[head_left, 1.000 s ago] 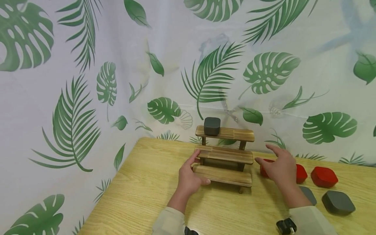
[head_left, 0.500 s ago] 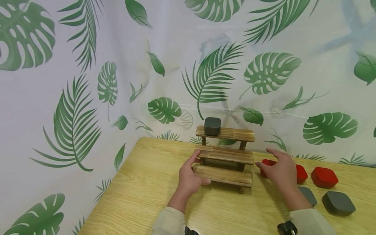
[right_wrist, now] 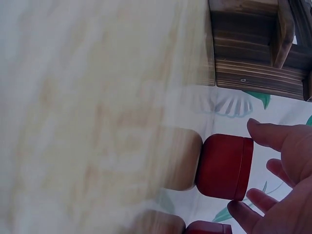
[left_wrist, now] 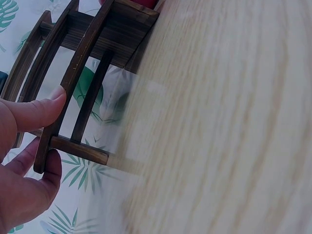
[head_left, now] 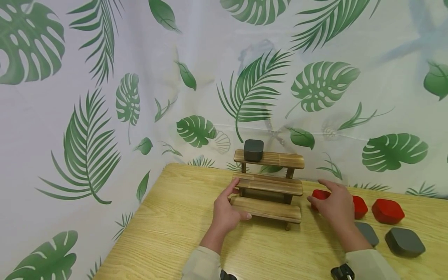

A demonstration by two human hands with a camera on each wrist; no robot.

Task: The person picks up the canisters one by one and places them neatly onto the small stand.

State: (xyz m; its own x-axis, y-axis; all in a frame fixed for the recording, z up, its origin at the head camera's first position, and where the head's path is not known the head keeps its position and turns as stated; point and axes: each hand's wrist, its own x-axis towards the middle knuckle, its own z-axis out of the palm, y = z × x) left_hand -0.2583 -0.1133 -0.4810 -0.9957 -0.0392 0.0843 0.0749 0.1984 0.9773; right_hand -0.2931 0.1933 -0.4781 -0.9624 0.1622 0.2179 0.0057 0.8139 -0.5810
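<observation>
At the stand's edge, left fingers

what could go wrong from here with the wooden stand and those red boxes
The left hand grips the wooden stand; a jolt might make the dark gray box on top slide or fall. The right hand is spread around the red box nearest the stand, contact uncertain: a hurried grasp could slip or bump the neighboring red box.
</observation>
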